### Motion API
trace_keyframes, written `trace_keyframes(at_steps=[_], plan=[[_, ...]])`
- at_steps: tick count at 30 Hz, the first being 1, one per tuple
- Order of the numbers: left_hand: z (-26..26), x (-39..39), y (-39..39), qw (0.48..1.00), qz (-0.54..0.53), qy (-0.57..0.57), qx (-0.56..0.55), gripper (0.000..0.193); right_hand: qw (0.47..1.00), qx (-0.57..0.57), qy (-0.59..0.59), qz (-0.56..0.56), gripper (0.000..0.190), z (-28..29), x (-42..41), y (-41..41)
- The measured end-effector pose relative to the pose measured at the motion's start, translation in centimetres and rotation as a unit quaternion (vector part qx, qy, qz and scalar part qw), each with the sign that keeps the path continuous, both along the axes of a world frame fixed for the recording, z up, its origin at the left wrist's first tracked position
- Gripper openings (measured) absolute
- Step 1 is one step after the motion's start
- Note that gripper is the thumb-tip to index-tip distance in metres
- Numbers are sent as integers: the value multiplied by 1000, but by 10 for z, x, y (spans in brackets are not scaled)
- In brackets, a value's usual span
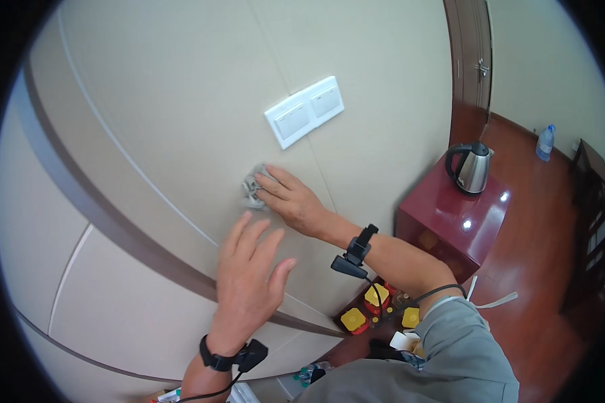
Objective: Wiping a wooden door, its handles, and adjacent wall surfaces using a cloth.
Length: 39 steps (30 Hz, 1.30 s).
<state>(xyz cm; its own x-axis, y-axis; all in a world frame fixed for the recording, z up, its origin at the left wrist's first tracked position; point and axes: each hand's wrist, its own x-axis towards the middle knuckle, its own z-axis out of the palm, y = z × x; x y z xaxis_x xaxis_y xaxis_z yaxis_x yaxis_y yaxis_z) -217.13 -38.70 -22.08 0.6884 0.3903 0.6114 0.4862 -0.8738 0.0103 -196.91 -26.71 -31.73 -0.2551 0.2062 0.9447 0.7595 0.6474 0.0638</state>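
Under the fingers of my right hand (295, 204) a crumpled grey cloth (254, 194) is pressed against the beige wall panel (181, 101). Just below it, my left hand (249, 277) is raised with fingers spread and nothing in it. Whether its fingertips touch the wall I cannot tell. A white double light-switch plate (305, 112) sits on the wall above my right hand, across a thin vertical seam. Each wrist wears a black strap with a small cabled device.
A steel electric kettle (471, 169) stands on a glossy dark-red cabinet (448, 206) to the right. Yellow-topped containers (354, 320) and an open white box (406, 341) are low near my body. A plastic water bottle (545, 143) stands on the floor by the far wall, near a brown door (469, 60).
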Motion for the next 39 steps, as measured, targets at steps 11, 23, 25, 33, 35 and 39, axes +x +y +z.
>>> trace_keyframes(at_steps=[11, 23, 25, 33, 35, 39], plan=[[45, 21, 12, 985, 80, 123, 93, 39, 949, -13, 294, -116, 38, -23, 118, 4], [27, 20, 6, 983, 92, 134, 80, 31, 897, 40, 419, -134, 35, 3, 172, 48], [23, 26, 10, 982, 92, 145, 75, 31, 912, 42, 392, -112, 34, -6, 146, 40], [27, 26, 6, 979, 99, 161, 80, 31, 953, 4, 302, 19, 28, 0, 93, 8], [33, 20, -3, 982, 77, 150, 81, 32, 950, 18, 305, 63, 27, 24, 91, -2], [41, 12, -6, 979, 80, 146, 119, 30, 963, 136, 233, -23, 22, 65, 94, 11]])
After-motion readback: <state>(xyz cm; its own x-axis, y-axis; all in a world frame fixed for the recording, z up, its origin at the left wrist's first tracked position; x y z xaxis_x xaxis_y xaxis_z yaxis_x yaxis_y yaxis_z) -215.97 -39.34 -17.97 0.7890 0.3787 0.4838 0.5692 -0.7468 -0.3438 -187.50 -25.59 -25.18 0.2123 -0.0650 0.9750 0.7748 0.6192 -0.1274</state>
